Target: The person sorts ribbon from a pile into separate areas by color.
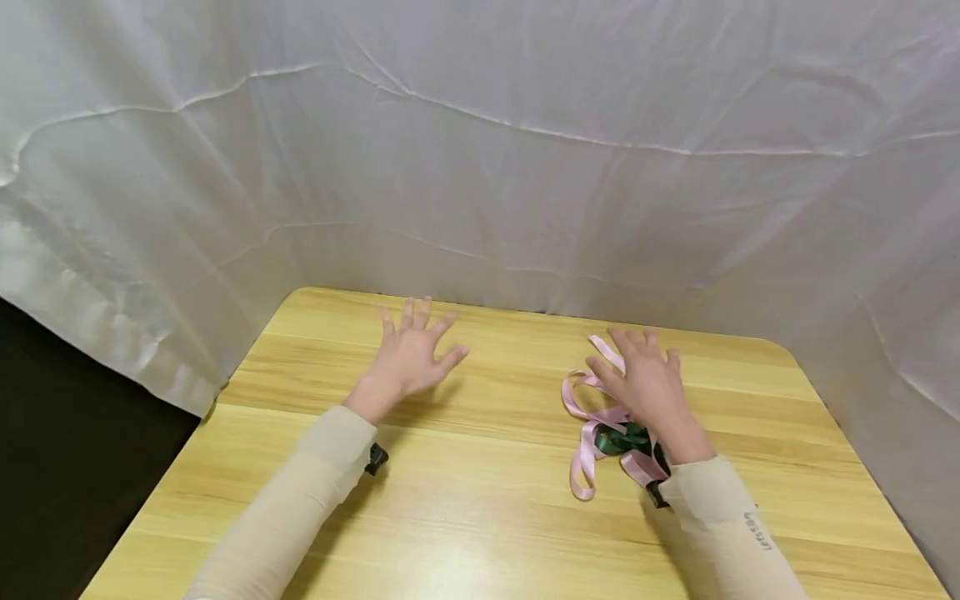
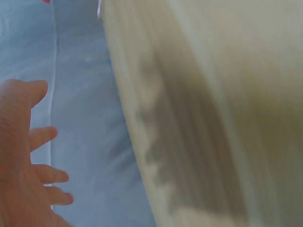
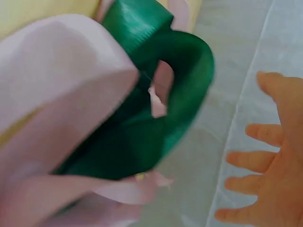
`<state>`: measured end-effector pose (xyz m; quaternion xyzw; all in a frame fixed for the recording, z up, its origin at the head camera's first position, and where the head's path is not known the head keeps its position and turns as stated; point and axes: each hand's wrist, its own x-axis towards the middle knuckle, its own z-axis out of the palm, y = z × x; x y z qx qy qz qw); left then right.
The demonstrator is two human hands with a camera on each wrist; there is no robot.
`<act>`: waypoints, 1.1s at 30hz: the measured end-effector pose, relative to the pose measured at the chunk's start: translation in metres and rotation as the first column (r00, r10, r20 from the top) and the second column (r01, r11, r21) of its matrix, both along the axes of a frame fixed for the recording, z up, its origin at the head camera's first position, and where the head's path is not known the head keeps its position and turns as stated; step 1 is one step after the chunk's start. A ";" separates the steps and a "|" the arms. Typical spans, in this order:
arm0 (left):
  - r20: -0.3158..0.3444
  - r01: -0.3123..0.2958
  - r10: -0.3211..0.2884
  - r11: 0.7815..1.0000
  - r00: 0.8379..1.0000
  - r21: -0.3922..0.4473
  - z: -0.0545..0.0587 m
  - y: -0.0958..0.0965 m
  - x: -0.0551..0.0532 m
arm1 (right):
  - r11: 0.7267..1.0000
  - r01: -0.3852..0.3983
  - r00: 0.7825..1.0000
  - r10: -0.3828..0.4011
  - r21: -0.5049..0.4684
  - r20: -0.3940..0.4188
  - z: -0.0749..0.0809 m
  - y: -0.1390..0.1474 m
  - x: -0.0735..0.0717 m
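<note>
pink ribbon (image 1: 583,471) and green ribbon (image 1: 632,438) are shining in a loopy heap, lower right of the head view | left hand (image 1: 411,360) and right hand (image 1: 648,382) are showing spread fingers | right hand is hiding some loops; right wrist view is blurring ribbons, cutting them off at left

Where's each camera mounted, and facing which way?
Head-worn, facing forward and down at the wood-grain table; left hand, right hand and sleeves show.
Left wrist-worn, facing table and pale drape; left hand shows.
Right wrist-worn, facing pink ribbon and green ribbon; right hand shows.
Head and right wrist views share both ribbons.
</note>
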<state>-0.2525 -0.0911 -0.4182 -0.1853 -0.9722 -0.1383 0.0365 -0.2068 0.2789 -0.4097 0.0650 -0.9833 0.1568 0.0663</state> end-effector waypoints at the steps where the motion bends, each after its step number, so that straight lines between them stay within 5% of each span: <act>1: 0.009 0.014 -0.014 1.000 1.000 0.002 -0.002 0.005 0.002 | 1.000 -0.010 1.000 0.010 0.001 -0.015 -0.001 -0.001 0.001; 9: -0.035 0.167 -0.166 0.985 0.986 0.043 -0.018 0.051 0.014 | 0.997 -0.075 0.984 0.078 0.022 -0.161 -0.024 -0.014 0.008; 16: -0.179 0.301 -0.291 0.953 0.940 0.029 -0.024 0.088 0.023 | 0.993 -0.113 0.981 0.114 0.017 -0.159 -0.038 -0.022 0.011; 26: -0.121 0.353 -0.354 0.935 0.927 -0.031 -0.030 0.129 0.026 | 0.972 -0.140 0.985 0.156 0.190 -0.070 -0.043 -0.028 0.018; 33: -0.100 0.362 -0.366 0.931 0.925 -0.052 -0.038 0.142 0.029 | 0.984 -0.155 0.982 0.163 0.091 -0.091 -0.042 -0.026 0.020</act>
